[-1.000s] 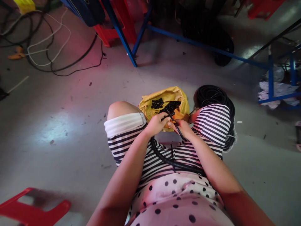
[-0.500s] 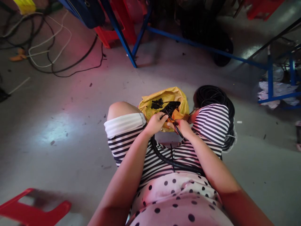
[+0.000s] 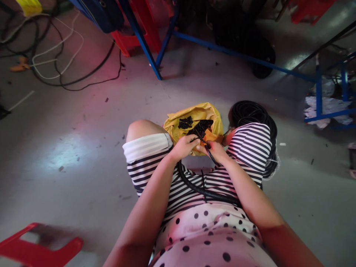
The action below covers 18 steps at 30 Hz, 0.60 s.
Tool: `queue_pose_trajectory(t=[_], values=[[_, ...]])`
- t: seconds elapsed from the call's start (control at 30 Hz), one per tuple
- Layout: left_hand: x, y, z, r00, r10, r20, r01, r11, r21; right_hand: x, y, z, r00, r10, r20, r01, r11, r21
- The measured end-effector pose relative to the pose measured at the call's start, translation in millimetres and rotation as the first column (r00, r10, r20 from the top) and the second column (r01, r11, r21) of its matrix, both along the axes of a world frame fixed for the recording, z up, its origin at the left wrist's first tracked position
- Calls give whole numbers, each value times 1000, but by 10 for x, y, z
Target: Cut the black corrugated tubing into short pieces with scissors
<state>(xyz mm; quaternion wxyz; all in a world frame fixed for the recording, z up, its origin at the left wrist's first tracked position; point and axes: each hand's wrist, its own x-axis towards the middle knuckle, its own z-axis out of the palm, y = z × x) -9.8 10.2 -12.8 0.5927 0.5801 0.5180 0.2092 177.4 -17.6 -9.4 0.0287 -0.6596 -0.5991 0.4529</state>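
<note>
Head view, looking down over the lap. A black corrugated tube (image 3: 194, 187) was held between the knees, its free end pinched in the left hand (image 3: 184, 147), fingers closed round it. From there the tube's long axis was seen to curve down and rightward across the striped shorts (image 3: 147, 163), passing under the right forearm towards a large black coil (image 3: 254, 115) on the floor just beyond the right knee. The right hand (image 3: 215, 151) was closed on a thin dark tool (image 3: 208, 150), with a hint of orange at its handle; what kind of tool could not be told. Both hands were brought together, touching or nearly so, directly over the tube end, so neither was markedly nearer.

Just ahead of the hands, a yellow bag (image 3: 194, 113) was set open on the floor between the knees, with short black cut pieces (image 3: 186, 122) lying inside. Nothing was seen between hands and bag.

Further out: blue rack legs (image 3: 144, 44), loose cables (image 3: 61, 63) on the floor at upper left, a red stool (image 3: 36, 248) at lower left.
</note>
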Motion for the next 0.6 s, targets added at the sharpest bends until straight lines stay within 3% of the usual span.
queue_pose_trajectory(t=[0.23, 0.6], values=[[0, 14, 12, 999, 16, -28, -14, 997, 73, 18, 29, -23, 999, -1, 48, 1, 1000, 8], [14, 29, -32, 995, 84, -50, -81, 994, 69, 27, 36, -73, 996, -44, 83, 40, 998, 51]])
